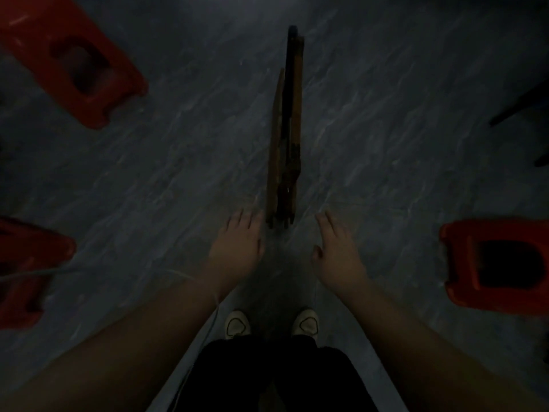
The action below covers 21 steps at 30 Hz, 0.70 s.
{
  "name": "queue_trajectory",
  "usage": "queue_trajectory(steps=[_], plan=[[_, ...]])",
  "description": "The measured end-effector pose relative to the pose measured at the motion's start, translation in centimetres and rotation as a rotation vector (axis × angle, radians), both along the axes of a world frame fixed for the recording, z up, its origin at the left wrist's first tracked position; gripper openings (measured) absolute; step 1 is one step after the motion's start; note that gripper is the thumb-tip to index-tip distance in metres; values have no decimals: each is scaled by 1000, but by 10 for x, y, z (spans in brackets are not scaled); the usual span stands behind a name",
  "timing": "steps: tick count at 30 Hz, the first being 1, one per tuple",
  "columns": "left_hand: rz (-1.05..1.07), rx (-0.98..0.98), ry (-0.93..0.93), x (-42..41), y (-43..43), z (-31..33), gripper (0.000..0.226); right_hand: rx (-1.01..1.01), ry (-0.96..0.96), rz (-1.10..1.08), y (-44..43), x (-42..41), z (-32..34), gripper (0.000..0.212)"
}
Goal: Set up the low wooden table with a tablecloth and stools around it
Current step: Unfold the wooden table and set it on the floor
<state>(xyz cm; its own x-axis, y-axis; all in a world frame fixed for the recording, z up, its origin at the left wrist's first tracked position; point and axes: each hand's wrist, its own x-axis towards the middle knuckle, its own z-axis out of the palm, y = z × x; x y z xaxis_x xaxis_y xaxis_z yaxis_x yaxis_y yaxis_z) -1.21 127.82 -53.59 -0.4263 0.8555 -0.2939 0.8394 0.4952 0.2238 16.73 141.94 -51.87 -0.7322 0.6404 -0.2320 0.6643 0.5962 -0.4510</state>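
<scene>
The scene is dim. A folded wooden table [286, 129] stands on its edge on the grey floor, seen end-on as a narrow brown strip running away from me. My left hand [239, 246] reaches out just left of its near end, fingers straight, holding nothing. My right hand [334, 251] is stretched out to the right of the near end, apart from it, fingers relaxed. Three red plastic stools stand around: one at the far left [74, 60], one at the left edge [26, 269], one at the right [499, 263]. No tablecloth is in view.
The grey marbled floor [401, 129] spreads on both sides of the table. A dark object [523, 105] juts in at the right edge. My two pale shoes [271, 324] stand close behind the table's near end. A thin cord [89, 270] crosses the lower left.
</scene>
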Motion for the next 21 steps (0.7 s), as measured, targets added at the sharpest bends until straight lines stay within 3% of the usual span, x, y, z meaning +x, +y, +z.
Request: queue_trajectory(steps=[7, 13, 16, 21], plan=[[36, 7, -52, -19, 37, -168, 73, -38, 112, -44, 28, -34, -166, 70], [77, 167, -11, -44, 79, -285, 84, -88, 331, -30, 55, -74, -266, 74], [135, 311, -140, -52, 101, -329, 89, -167, 518, -59, 68, -94, -304, 70], [235, 665, -481, -47, 118, -354, 74, -252, 577, -115, 81, -105, -334, 72]])
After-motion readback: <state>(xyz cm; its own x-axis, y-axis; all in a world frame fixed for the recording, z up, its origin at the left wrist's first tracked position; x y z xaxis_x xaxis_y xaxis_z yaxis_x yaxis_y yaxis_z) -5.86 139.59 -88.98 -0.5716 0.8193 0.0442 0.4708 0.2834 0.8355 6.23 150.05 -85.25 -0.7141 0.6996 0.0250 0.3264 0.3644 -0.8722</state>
